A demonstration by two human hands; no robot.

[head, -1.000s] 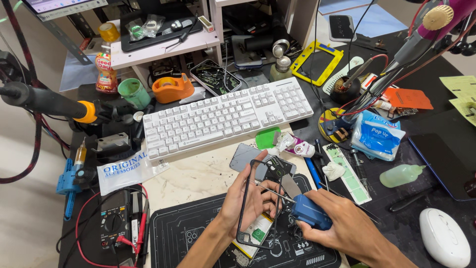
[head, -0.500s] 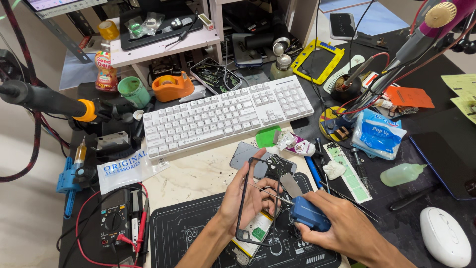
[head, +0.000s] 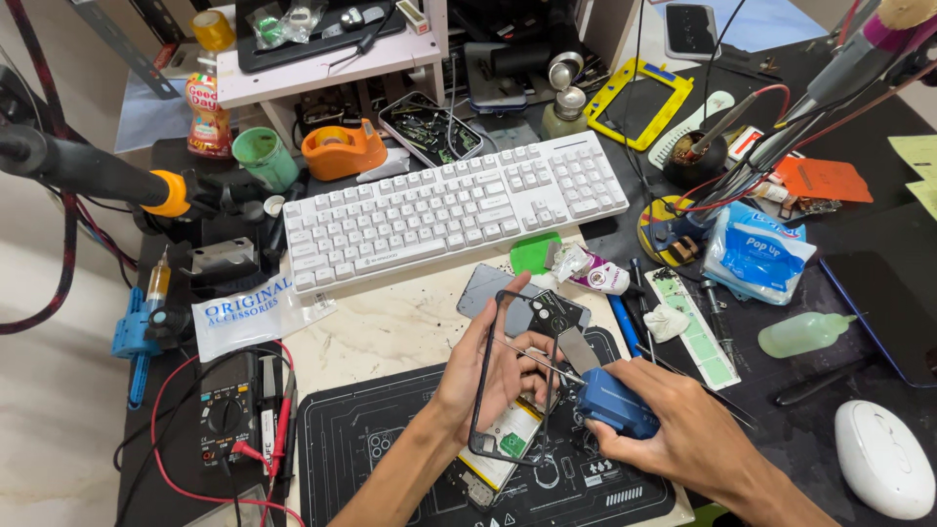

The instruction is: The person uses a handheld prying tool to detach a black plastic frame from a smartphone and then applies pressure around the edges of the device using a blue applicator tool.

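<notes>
My left hand [head: 485, 376] grips a black phone frame [head: 478, 390], held upright over a black repair mat [head: 390, 459]. An opened phone with a green circuit board [head: 509, 444] lies flat under it on the mat. My right hand [head: 683, 439] holds a small blue tool [head: 615, 408] with a metal blade [head: 580, 349] that points up and left toward the frame. A thin metal rod [head: 527, 357] crosses between the two hands. A grey phone back cover [head: 488, 286] lies just beyond my left hand's fingertips.
A white keyboard [head: 449, 210] lies behind the mat. A multimeter with red leads [head: 229, 415] sits at the left, a white mouse [head: 883, 459] at the right. A blue tissue pack [head: 756, 254], a green bottle [head: 805, 334] and soldering tools crowd the right side.
Both hands with the frame and the blue tool have stayed nearly in place. The frame has tilted slightly.
</notes>
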